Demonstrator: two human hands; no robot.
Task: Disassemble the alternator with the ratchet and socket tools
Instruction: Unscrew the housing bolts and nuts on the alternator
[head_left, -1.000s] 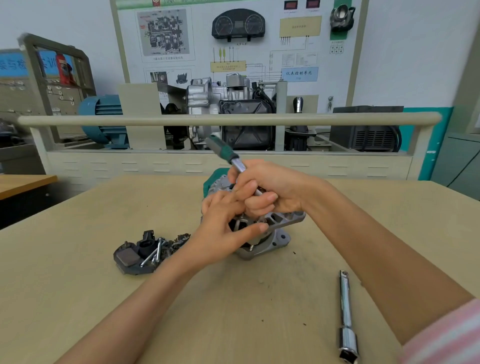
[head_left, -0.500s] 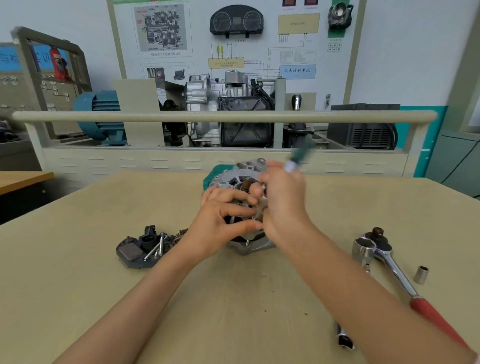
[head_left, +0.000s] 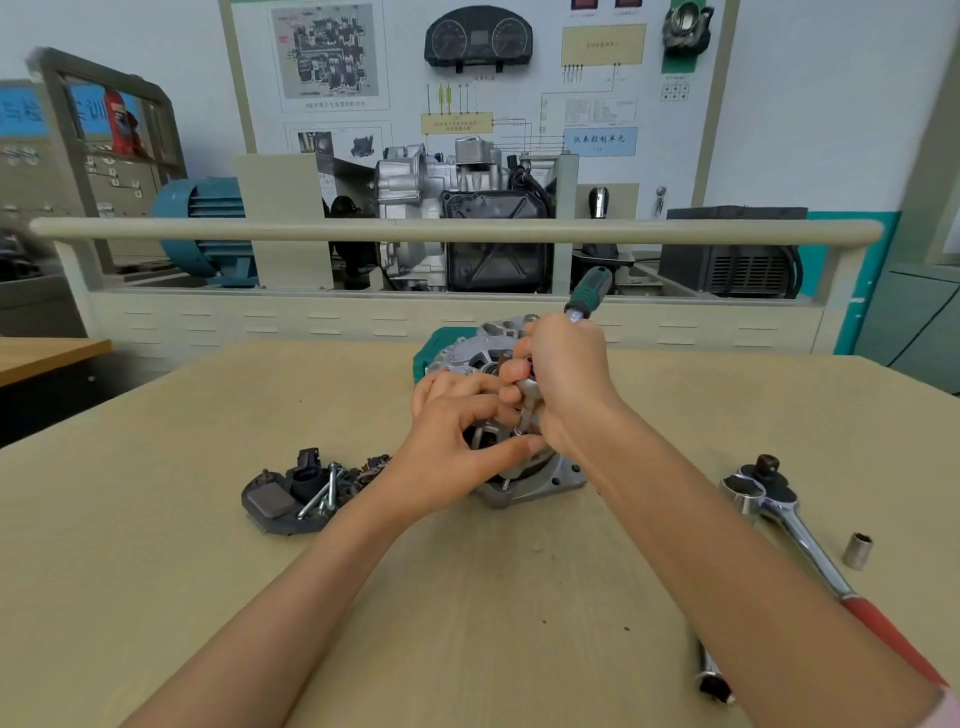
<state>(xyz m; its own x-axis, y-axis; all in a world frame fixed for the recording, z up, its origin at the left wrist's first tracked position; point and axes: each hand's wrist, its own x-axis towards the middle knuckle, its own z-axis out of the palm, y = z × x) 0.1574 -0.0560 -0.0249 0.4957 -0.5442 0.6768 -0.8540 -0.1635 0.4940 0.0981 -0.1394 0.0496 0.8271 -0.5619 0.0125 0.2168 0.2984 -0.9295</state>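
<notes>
Both hands meet over the alternator (head_left: 519, 358), which sits on the tan table (head_left: 156, 571) near its middle, its flanged base toward the near side. The right hand (head_left: 566, 379) is curled round a green-handled driver (head_left: 587, 293), whose handle sticks up and to the far right out of the fist while its metal shaft slants down toward the housing; where the tip lands is hidden behind the fingers. The left hand (head_left: 457, 441) grips the near face of the alternator, fingers bent over the housing and the thumb reaching right until it touches the right hand. To the left of the alternator, well apart from it, lies a dark cover (head_left: 275, 501) with loose bolts (head_left: 324, 491) and small parts piled on it. On the right of the table lies a ratchet (head_left: 779, 512) with a red grip, head toward the far side, and a loose socket (head_left: 857, 551) stands just beside its shaft. An extension bar (head_left: 711, 675) shows partly under the right forearm.
</notes>
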